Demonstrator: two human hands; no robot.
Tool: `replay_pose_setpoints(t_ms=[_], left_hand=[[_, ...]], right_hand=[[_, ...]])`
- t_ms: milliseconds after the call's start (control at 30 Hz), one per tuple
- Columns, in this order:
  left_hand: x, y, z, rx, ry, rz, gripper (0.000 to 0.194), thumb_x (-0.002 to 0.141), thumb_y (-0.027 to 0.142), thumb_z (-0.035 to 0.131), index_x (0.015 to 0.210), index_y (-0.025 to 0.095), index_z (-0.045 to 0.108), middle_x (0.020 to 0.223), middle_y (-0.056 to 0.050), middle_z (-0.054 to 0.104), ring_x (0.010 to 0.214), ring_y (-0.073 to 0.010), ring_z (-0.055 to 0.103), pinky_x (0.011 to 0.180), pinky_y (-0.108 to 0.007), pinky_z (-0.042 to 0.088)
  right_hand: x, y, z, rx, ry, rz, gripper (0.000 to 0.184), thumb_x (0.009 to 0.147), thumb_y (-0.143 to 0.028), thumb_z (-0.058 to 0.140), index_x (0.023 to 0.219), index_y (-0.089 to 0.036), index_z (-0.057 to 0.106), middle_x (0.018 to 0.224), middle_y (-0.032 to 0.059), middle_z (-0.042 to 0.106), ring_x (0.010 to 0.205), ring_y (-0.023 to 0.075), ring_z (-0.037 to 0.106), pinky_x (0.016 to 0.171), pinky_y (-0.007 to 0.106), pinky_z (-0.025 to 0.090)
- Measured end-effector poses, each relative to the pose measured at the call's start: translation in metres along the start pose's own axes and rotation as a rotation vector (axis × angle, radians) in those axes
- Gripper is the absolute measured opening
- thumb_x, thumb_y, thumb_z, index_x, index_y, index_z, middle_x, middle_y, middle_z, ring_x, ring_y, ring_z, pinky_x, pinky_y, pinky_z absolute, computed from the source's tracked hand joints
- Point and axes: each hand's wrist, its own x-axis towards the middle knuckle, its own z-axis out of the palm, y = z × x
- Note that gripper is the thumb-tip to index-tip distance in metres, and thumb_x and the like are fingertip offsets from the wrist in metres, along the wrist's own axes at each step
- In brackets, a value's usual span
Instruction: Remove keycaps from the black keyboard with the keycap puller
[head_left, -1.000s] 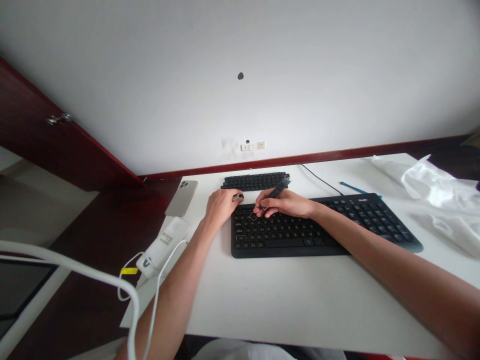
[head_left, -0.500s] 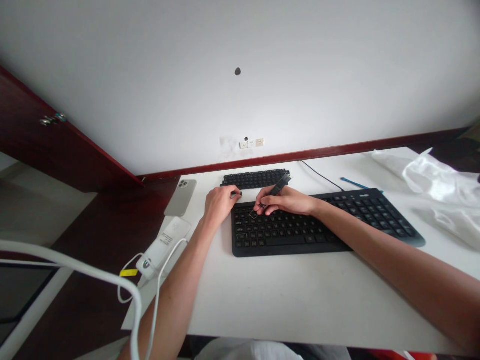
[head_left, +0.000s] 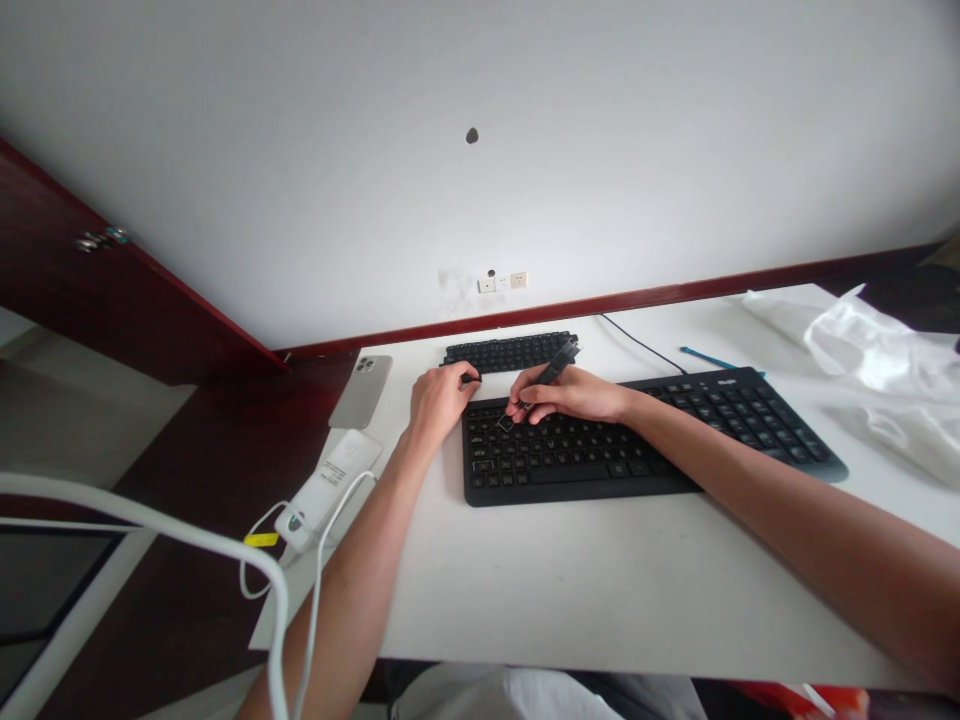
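My right hand [head_left: 559, 393] grips a black-handled wire keycap puller [head_left: 556, 365] like a pen. Its thin wire loop rests over the upper left keys of a black keyboard [head_left: 570, 474]. Just beyond the keyboard's left corner, my left hand [head_left: 442, 396] is closed, thumb and fingers pinching a small black piece [head_left: 470, 378], which looks like a keycap. Behind both hands lies a long block of black keys [head_left: 510, 352], set in rows on the white table [head_left: 600, 580].
A phone [head_left: 361, 390] and a white power strip [head_left: 330, 490] with a looping cable lie at the left edge. A blue stick [head_left: 709, 359] and crumpled white plastic [head_left: 862, 340] are at the right. The keyboard's cord [head_left: 641, 342] runs towards the wall.
The whole view has shifted slightly. Both hands stay almost where they were, with the puller's loop still at the upper left keys.
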Motion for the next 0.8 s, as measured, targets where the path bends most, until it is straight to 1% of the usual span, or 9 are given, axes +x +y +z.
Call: replay_pose_setpoints(t_ms=[133, 367, 500, 800], left_hand=[[-0.0001, -0.001, 0.001, 0.003, 0.009, 0.005, 0.02, 0.092, 0.031, 0.079, 0.112, 0.033, 0.077, 0.085, 0.002, 0.074, 0.082, -0.0196, 0.07, 0.076, -0.029, 0.046], [0.0007, 0.0006, 0.0003, 0.01, -0.009, -0.015, 0.028, 0.093, 0.029, 0.078, 0.121, 0.033, 0.073, 0.087, 0.002, 0.074, 0.084, -0.0193, 0.07, 0.078, -0.029, 0.047], [0.0013, -0.0001, 0.0011, 0.016, -0.003, -0.017, 0.03, 0.093, 0.03, 0.077, 0.123, 0.033, 0.073, 0.09, 0.002, 0.075, 0.085, -0.0195, 0.07, 0.078, -0.029, 0.047], [0.0009, -0.0002, 0.0006, 0.009, -0.009, -0.021, 0.03, 0.094, 0.03, 0.075, 0.124, 0.032, 0.072, 0.091, 0.001, 0.075, 0.086, -0.0194, 0.07, 0.079, -0.028, 0.047]], right_hand=[[0.0004, -0.0001, 0.0004, 0.006, 0.009, 0.003, 0.037, 0.09, -0.048, 0.08, 0.103, -0.014, 0.075, 0.11, 0.0131, 0.079, 0.104, 0.0242, 0.077, 0.084, 0.032, 0.063], [0.0004, 0.0002, 0.0, 0.002, 0.004, 0.01, 0.035, 0.092, -0.048, 0.079, 0.103, -0.015, 0.075, 0.111, 0.0125, 0.079, 0.105, 0.0238, 0.077, 0.084, 0.03, 0.062], [0.0002, 0.0008, -0.0005, 0.005, 0.004, 0.005, 0.035, 0.091, -0.048, 0.08, 0.103, -0.015, 0.075, 0.111, 0.0129, 0.079, 0.105, 0.0241, 0.077, 0.084, 0.031, 0.062], [-0.0002, 0.001, -0.0005, 0.003, 0.01, 0.01, 0.035, 0.092, -0.047, 0.079, 0.105, -0.015, 0.076, 0.111, 0.0127, 0.079, 0.105, 0.0242, 0.077, 0.084, 0.03, 0.063]])
